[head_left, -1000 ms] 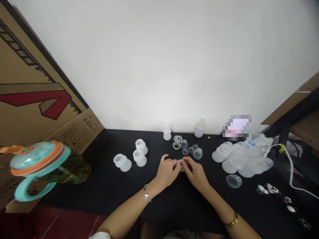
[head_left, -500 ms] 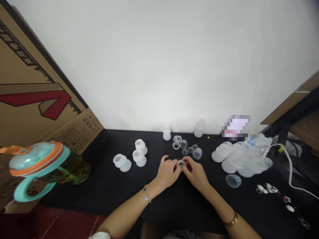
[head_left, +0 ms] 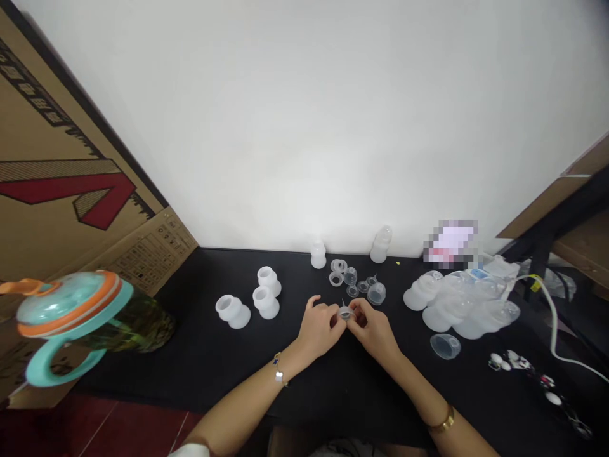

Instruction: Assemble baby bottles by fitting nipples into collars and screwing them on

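Note:
Between both hands, over the middle of the black table, is a small translucent bottle collar [head_left: 346, 313] with a thin pointed piece sticking up from it. My left hand [head_left: 320, 329] pinches its left side with thumb and fingers. On the right side, my right hand [head_left: 375, 327] grips the same collar. Just beyond the hands lie loose clear parts: a collar ring [head_left: 335, 279], a domed cap [head_left: 376, 293] and several small discs and nipple-like pieces. Three open white bottle bodies [head_left: 266, 302] stand to the left of my left hand.
Against the wall are a white bottle [head_left: 318, 255] and a capped bottle [head_left: 381, 245]. Several capped bottles [head_left: 442, 311] cluster at right, near a clear cap [head_left: 446, 346], a white cable [head_left: 554, 330] and a beaded string [head_left: 547, 381]. A large drink jug [head_left: 78, 311] and cardboard box [head_left: 61, 158] stand left.
The collar has tilted slightly between the fingers, and its pointed piece shows more clearly. Both hands stay in nearly the same place.

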`<state>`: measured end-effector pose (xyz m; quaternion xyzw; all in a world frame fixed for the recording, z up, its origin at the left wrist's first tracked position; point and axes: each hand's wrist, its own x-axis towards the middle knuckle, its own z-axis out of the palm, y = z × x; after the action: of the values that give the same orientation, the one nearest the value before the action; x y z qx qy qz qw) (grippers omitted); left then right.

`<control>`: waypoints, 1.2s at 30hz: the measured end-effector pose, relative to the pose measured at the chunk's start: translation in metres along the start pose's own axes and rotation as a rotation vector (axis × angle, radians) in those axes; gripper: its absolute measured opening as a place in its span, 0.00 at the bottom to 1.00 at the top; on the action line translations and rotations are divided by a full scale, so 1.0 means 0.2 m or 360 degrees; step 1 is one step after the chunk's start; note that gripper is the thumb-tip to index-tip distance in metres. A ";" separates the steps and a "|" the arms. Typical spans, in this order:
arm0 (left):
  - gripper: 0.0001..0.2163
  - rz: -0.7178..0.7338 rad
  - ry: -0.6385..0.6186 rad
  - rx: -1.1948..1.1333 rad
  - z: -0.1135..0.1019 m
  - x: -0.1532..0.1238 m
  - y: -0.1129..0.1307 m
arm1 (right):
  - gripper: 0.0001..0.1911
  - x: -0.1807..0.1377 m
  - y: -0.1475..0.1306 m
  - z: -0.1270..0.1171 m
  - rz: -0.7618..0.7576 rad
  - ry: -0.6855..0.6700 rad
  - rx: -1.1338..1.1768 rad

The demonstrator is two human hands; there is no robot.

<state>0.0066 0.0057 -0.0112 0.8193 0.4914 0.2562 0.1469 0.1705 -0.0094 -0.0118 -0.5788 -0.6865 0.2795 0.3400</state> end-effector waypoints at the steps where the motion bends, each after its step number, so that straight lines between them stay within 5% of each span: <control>1: 0.10 0.0001 0.0005 0.0002 0.00 0.00 0.00 | 0.06 0.00 0.00 0.00 0.0004 -0.0001 0.0004; 12: 0.09 -0.0019 0.0040 0.0021 0.02 0.00 0.00 | 0.06 0.00 0.01 -0.01 -0.0042 0.0053 0.0048; 25: 0.16 0.0011 0.0009 -0.0234 0.00 -0.02 0.00 | 0.24 0.00 0.00 -0.01 -0.0061 0.0048 -0.0027; 36: 0.18 -0.0013 0.0130 -0.0301 -0.02 0.01 -0.02 | 0.28 0.00 0.03 0.01 -0.0134 0.0019 -0.0040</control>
<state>0.0028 0.0083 -0.0093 0.7886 0.4740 0.3339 0.2046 0.1716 -0.0077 -0.0178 -0.5552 -0.7117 0.2528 0.3483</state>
